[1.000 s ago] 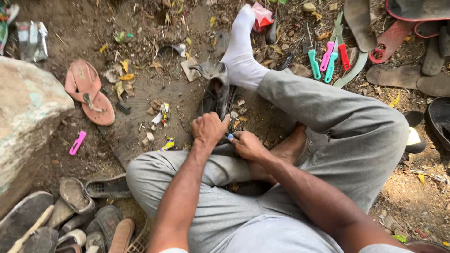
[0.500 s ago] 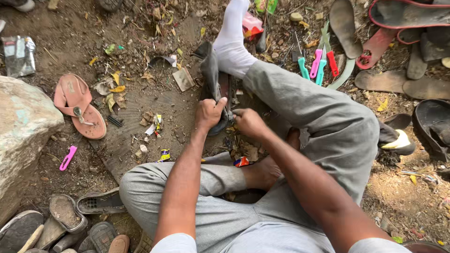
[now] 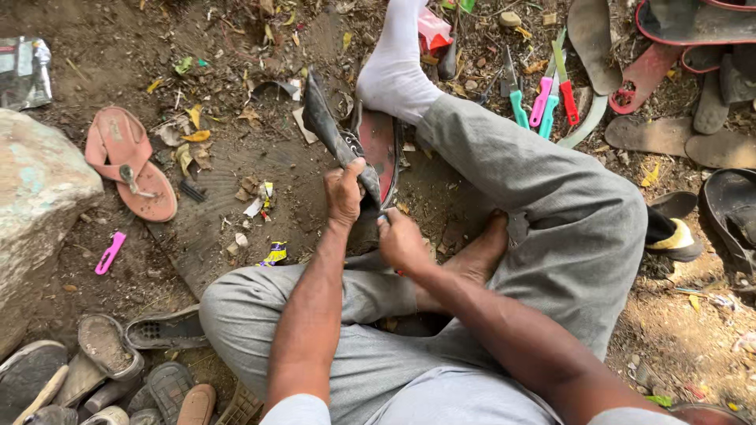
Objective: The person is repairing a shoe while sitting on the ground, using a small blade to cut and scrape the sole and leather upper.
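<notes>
- Left hand [image 3: 344, 191]: we see it closed around the peeled-back upper [image 3: 331, 130] of a dark shoe [image 3: 378, 153], thumb on top, pulling the flap up and toward the left
- Right hand [image 3: 402, 240]: closed at the near end of the shoe; its fingers curl under, and we cannot tell whether they pinch a small tool or only the shoe's edge
- Shoe: on the ground between the knees, just below the white sock [image 3: 394, 75], its reddish inside showing where the upper has come away from the sole
- Handling, as we judge it: the upper looks soft and folds freely, so it is best gripped close to the seam; the sole looks stiffer and light, and wants pinning at heel or toe
- Surroundings: knives [image 3: 543, 98] with pink, green and red handles lie well to the right; a pink sandal [image 3: 130, 161] lies to the left beside a rock [image 3: 39, 197]; worn soles [image 3: 102, 370] are heaped at lower left
</notes>
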